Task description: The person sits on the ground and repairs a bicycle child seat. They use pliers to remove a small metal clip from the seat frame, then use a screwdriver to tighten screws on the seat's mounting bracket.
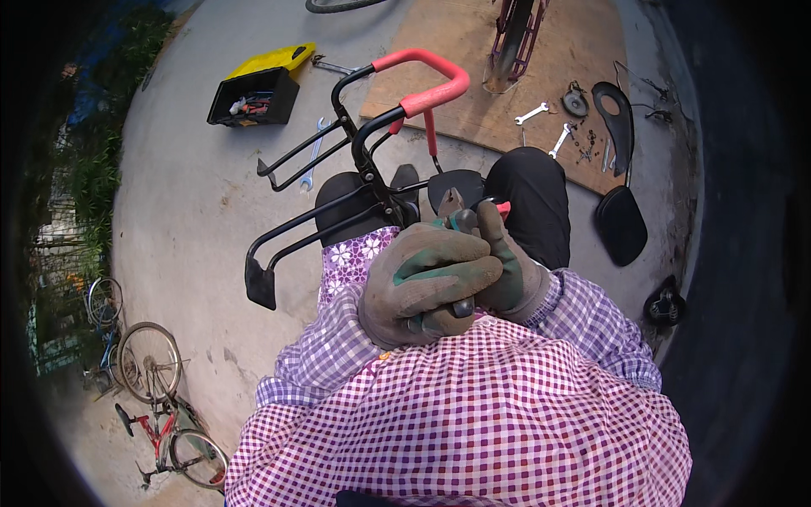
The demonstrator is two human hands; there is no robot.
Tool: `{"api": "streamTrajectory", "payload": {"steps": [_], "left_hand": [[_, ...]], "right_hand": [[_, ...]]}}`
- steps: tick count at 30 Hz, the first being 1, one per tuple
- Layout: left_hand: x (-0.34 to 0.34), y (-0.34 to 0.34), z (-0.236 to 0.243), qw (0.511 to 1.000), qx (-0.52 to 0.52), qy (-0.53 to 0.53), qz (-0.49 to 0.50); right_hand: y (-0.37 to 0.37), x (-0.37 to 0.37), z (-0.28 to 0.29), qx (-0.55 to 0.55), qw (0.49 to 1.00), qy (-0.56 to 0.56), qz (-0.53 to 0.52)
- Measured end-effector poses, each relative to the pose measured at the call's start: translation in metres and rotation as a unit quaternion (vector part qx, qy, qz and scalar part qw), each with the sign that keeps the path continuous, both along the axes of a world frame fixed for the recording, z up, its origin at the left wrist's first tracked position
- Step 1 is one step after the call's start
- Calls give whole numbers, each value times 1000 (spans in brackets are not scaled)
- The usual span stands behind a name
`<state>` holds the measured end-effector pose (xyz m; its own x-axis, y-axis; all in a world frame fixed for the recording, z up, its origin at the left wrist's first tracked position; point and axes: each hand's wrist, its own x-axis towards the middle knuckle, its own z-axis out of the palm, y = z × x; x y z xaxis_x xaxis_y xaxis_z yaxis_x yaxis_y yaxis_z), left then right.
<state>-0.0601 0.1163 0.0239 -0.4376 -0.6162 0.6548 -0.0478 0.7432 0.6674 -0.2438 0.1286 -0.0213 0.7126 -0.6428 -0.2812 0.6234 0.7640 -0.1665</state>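
In the head view my two gloved hands are together at my lap. My left hand [427,279] is closed round a dark-handled hand tool [463,306], whose upper end is partly hidden. My right hand [507,262] is closed against the same tool, behind my left fingers. A black metal seat frame [367,176] with a red padded loop bar [435,93] stands between my knees, just beyond my hands. A small black pad [448,186] and a red piece [503,209] show behind my hands.
An open black-and-yellow toolbox [253,93] and a wrench [308,177] lie on concrete. A wooden board [397,34] holds wrenches [560,139], small hardware and a bike part [515,42]. Black padded parts [619,224], a saddle [665,302] and bicycles [152,422] lie around.
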Motion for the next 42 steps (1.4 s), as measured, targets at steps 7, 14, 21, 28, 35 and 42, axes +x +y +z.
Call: {"api": "streamTrajectory", "payload": {"steps": [7,14,21,28,35,42], "left_hand": [[-14,1,-10,995,-77,-57,-6],[-21,5,-20,976,-146,-139,83],[13,-6,-17,982,45,-127,136],[65,-67,14,913,153,-80,371],[42,-117,6,889,380,-208,145],[39,-133,-23,862,406,-229,201]], "right_hand": [[1,-4,-21,11,996,-50,66],[-17,-13,-5,-7,1000,11,-19],[-34,-52,6,-105,948,271,-128],[-39,-75,-19,-121,945,276,-123],[-38,-84,-25,-126,969,184,-107],[-38,-87,-30,-113,974,164,-107]]}}
